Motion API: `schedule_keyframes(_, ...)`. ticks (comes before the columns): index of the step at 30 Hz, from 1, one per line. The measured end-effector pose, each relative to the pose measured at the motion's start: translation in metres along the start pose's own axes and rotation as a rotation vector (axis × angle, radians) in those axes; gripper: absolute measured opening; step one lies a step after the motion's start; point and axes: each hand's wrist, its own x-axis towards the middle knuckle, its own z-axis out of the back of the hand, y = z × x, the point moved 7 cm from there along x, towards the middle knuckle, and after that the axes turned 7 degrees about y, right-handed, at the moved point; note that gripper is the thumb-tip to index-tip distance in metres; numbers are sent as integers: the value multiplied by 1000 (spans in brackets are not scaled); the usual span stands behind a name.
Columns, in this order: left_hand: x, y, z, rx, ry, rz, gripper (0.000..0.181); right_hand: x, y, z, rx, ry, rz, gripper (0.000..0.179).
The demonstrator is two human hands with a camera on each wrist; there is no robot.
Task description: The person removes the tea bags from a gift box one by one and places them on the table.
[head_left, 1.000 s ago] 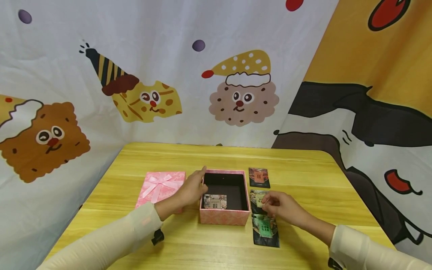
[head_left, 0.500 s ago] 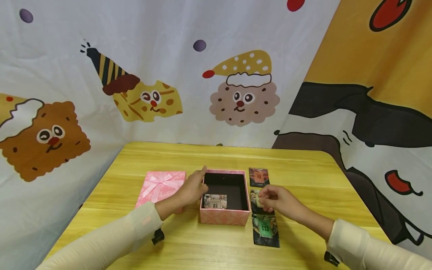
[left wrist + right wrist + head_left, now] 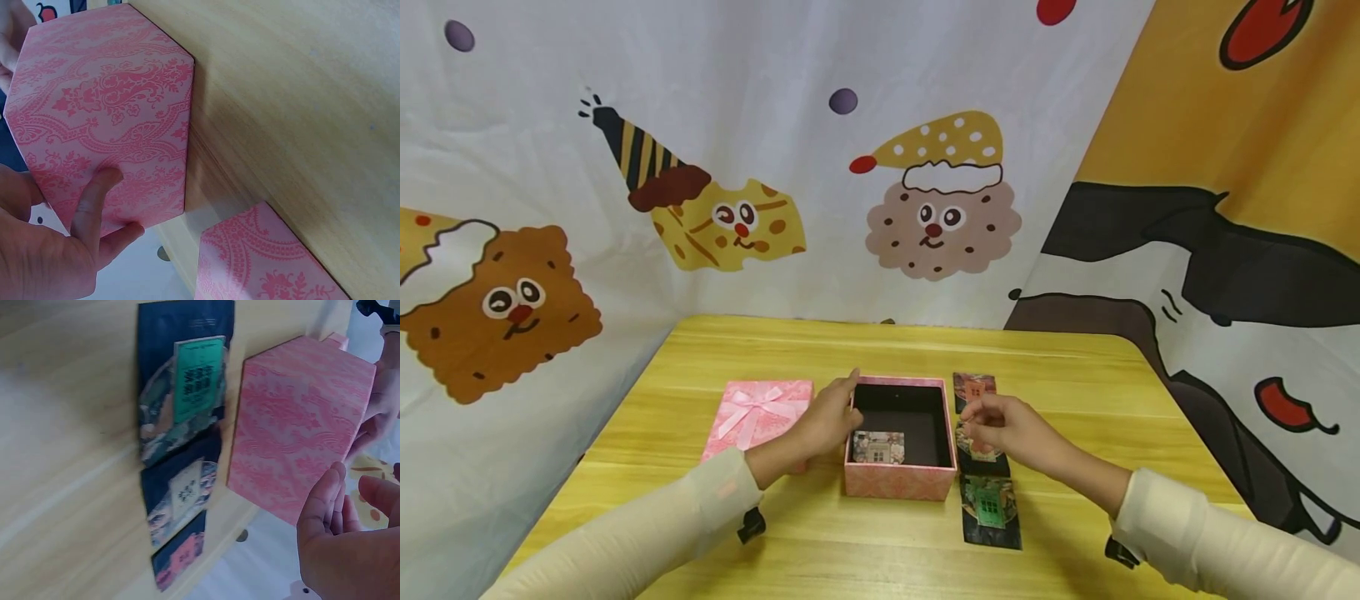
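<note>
My left hand grips the left wall of an uncovered pink gift box, with fingers against the patterned outside and the thumb over the rim. Inside the black interior, a flat packet with a floral print lies near the front left. To the box's right, three flat dark packets form a column: a red-labelled one at the back, a pale-labelled one in the middle, a green-labelled one at the front. My right hand hovers over the back two, fingers loosely bent, with nothing between thumb and fingers.
Left of the box lies its pink lid with a ribbon bow, partly behind my left hand. The wooden table ends at the back against a cartoon-printed curtain.
My right hand has moved away from me, from over the pale-labelled packet toward the red-labelled one. My left hand, the box and the packets have stayed in place.
</note>
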Motion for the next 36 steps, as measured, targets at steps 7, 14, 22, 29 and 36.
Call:
schedule_keyframes(7,-1,0,-1,-14,-3,-7,76,11,11,-3,29,1,10,25)
schedule_keyframes(14,0,0,-1,-7,-6,-8,76,21,24,-7,60,14,22,26)
schedule_keyframes(22,0,-1,1,-7,-4,-5,75,36,30,-21,144,45,7,33)
schedule_keyframes(29,-1,-1,0,-9,-1,-2,75,52,30,-40,95,79,-48,42)
schedule_keyframes(36,-1,1,0,-3,-14,-5,75,61,35,-52,-81,65,-103,45)
